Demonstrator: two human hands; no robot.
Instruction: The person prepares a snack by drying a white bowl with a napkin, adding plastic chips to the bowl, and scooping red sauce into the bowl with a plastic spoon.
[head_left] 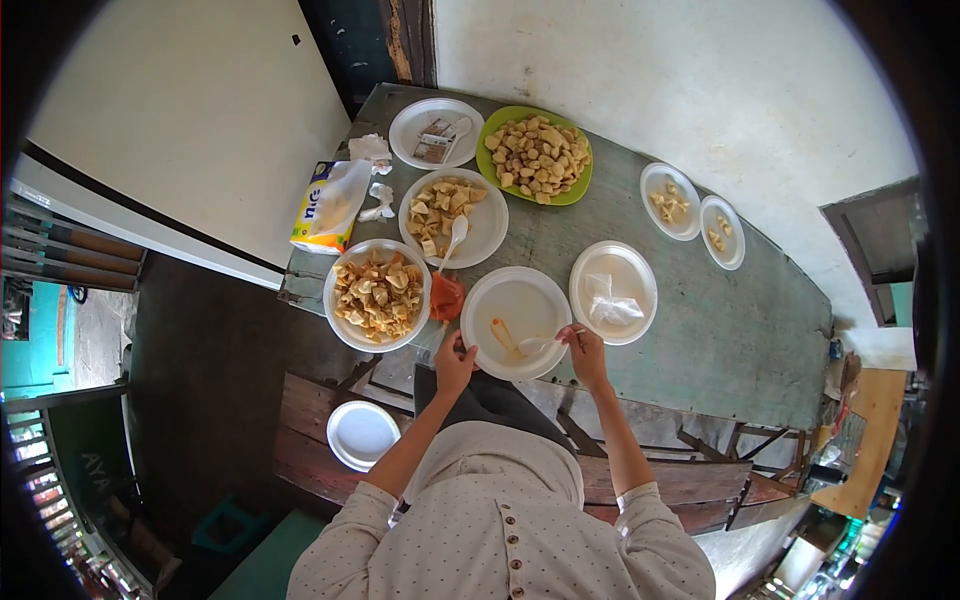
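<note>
A white foam plate [480,300] lies in front of me at the near table edge, with a smear of orange-brown sauce or food [502,330] on it. My left hand [455,367] grips this plate's left rim with bent fingers. In my right hand [585,355] is the handle of a white plastic spoon [536,345], whose bowl rests low over the plate. Just left of the plate sits a red plastic bag or pouch [446,298]. To the right, a second white plate [640,265] carries a crumpled clear plastic bag [612,302].
A plate [330,320] heaped with fried pieces stands left, beside a plate of cut pieces [440,205] with a spoon. Behind are a green plate [585,190] of chunks, a plate with packets [405,115] and a tissue pack [328,205]. Two small plates [652,225] [733,258] lie right.
</note>
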